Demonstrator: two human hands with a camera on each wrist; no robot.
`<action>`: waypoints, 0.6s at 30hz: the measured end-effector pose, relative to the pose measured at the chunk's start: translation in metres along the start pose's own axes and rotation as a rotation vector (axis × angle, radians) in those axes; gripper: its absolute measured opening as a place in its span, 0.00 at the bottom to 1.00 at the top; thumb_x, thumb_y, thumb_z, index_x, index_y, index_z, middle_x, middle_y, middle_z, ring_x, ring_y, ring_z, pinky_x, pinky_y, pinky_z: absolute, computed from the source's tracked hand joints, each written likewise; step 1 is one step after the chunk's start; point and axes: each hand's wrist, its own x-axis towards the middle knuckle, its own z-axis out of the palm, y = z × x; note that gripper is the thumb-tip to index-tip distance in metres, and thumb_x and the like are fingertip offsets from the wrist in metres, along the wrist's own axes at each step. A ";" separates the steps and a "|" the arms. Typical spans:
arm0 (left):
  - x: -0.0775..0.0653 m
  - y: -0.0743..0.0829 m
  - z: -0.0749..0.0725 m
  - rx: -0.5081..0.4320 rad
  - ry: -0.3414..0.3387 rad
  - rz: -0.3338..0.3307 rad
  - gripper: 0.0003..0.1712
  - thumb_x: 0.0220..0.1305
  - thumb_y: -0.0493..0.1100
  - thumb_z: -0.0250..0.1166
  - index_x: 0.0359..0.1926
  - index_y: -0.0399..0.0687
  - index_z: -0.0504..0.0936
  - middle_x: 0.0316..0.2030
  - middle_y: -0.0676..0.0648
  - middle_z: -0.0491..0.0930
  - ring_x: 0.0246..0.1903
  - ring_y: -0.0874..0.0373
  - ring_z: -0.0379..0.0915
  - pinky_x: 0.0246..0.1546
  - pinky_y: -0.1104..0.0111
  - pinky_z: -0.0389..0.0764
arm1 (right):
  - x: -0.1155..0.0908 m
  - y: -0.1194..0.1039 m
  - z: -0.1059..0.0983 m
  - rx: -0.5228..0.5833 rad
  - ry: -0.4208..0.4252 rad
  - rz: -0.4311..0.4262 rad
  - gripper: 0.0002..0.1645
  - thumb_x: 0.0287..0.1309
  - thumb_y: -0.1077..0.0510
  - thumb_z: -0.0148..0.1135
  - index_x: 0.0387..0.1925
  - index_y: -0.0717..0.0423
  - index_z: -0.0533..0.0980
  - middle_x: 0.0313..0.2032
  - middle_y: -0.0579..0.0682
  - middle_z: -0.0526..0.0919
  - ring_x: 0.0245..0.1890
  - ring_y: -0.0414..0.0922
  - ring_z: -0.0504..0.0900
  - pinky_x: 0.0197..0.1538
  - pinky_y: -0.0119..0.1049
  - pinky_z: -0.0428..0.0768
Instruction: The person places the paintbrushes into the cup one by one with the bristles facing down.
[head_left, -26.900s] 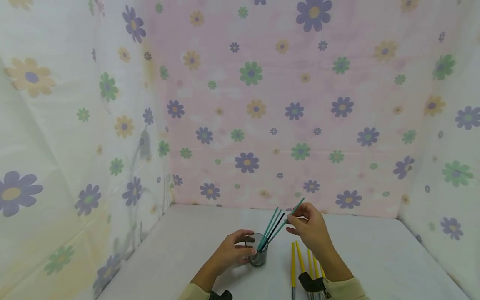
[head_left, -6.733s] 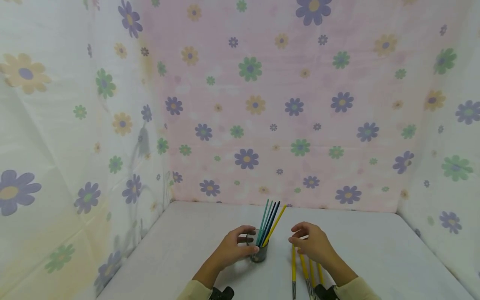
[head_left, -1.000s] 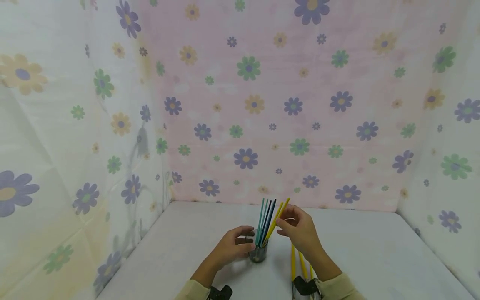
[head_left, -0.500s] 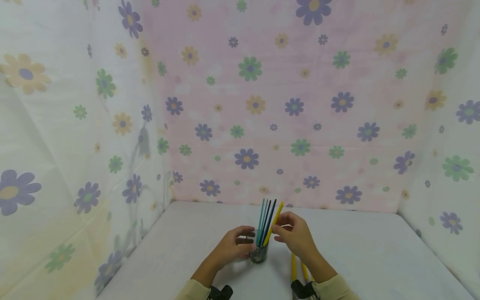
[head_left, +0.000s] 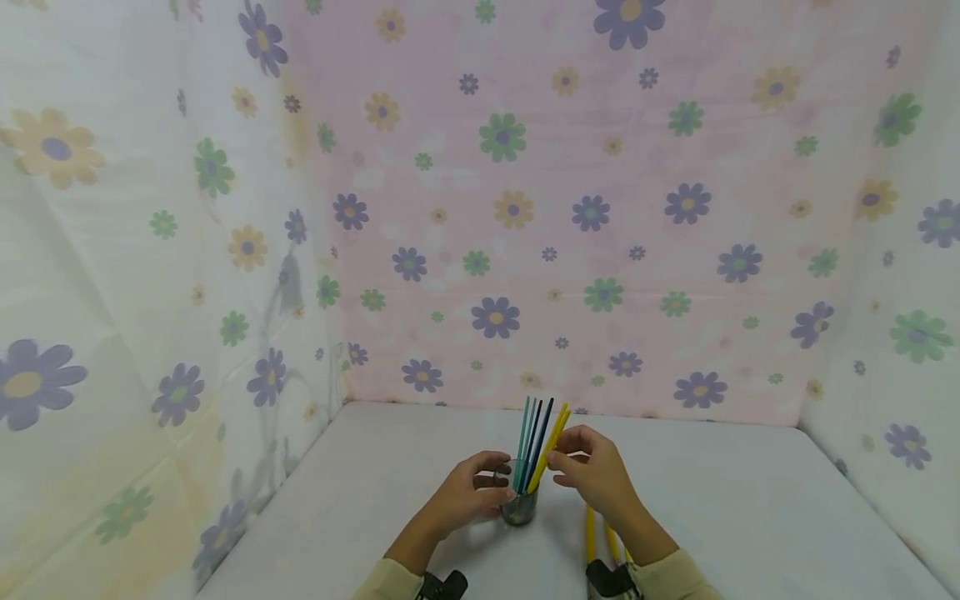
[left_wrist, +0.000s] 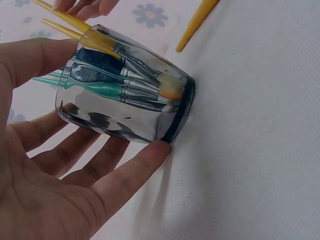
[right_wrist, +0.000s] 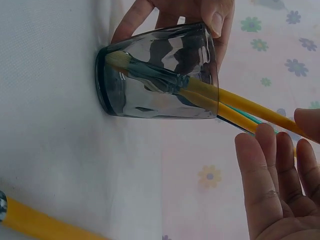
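A clear grey-tinted glass (head_left: 519,512) stands upright on the white table, bristle ends down inside it. My left hand (head_left: 467,497) holds it from the left, thumb near the rim and a finger by the base in the left wrist view. Several teal (head_left: 522,433) and dark blue paintbrushes (head_left: 542,442) lean in it, with two yellow ones to their right. My right hand (head_left: 596,471) has thumb and fingers about the handle of the outer yellow paintbrush (right_wrist: 260,109), whose bristles (right_wrist: 118,60) are inside the glass near its bottom.
Yellow paintbrushes (head_left: 590,533) lie on the table below the right forearm, partly hidden by it and its wrist camera (head_left: 609,579). Floral sheets (head_left: 525,250) stand behind the table (head_left: 720,500) and at both sides.
Over the last second the yellow brush in my right hand has gone down into the glass beside the other yellow one. Earlier the glass held fewer brushes. The left hand stays put.
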 end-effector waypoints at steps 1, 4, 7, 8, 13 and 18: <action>0.000 0.000 0.000 0.001 0.003 -0.002 0.35 0.64 0.46 0.73 0.70 0.46 0.73 0.63 0.42 0.77 0.62 0.44 0.77 0.46 0.51 0.89 | 0.001 0.000 -0.001 -0.003 -0.001 0.003 0.13 0.63 0.62 0.71 0.47 0.60 0.78 0.43 0.56 0.82 0.40 0.47 0.87 0.40 0.42 0.90; 0.001 0.000 0.001 0.002 0.007 -0.005 0.34 0.64 0.46 0.73 0.70 0.47 0.74 0.64 0.43 0.77 0.63 0.43 0.76 0.46 0.51 0.89 | 0.001 -0.001 -0.003 -0.018 -0.002 0.007 0.14 0.63 0.61 0.71 0.47 0.60 0.78 0.42 0.56 0.82 0.39 0.47 0.87 0.40 0.42 0.90; 0.002 0.000 0.002 0.008 0.005 -0.004 0.34 0.65 0.46 0.72 0.70 0.47 0.74 0.66 0.44 0.77 0.64 0.43 0.75 0.46 0.51 0.89 | 0.001 -0.001 -0.005 -0.035 -0.002 0.021 0.14 0.62 0.60 0.72 0.47 0.59 0.78 0.42 0.55 0.82 0.38 0.47 0.87 0.40 0.42 0.90; 0.002 0.000 0.002 0.010 0.005 -0.005 0.34 0.65 0.46 0.72 0.69 0.48 0.74 0.66 0.44 0.77 0.64 0.43 0.75 0.46 0.51 0.89 | 0.000 -0.002 -0.006 -0.042 -0.005 0.026 0.15 0.62 0.60 0.72 0.47 0.60 0.78 0.41 0.55 0.82 0.38 0.47 0.87 0.39 0.42 0.90; 0.002 -0.001 0.004 0.022 0.009 0.000 0.31 0.65 0.45 0.72 0.67 0.50 0.76 0.64 0.44 0.78 0.62 0.43 0.77 0.45 0.52 0.89 | -0.002 0.000 -0.010 -0.087 -0.021 0.053 0.16 0.61 0.58 0.74 0.47 0.59 0.78 0.41 0.54 0.83 0.37 0.46 0.87 0.38 0.42 0.90; 0.002 -0.002 0.003 0.019 0.016 0.006 0.31 0.64 0.45 0.73 0.67 0.50 0.77 0.63 0.45 0.79 0.62 0.44 0.77 0.44 0.53 0.90 | -0.003 0.004 -0.016 -0.158 -0.018 0.053 0.16 0.60 0.57 0.74 0.46 0.56 0.79 0.40 0.52 0.84 0.36 0.45 0.86 0.36 0.40 0.90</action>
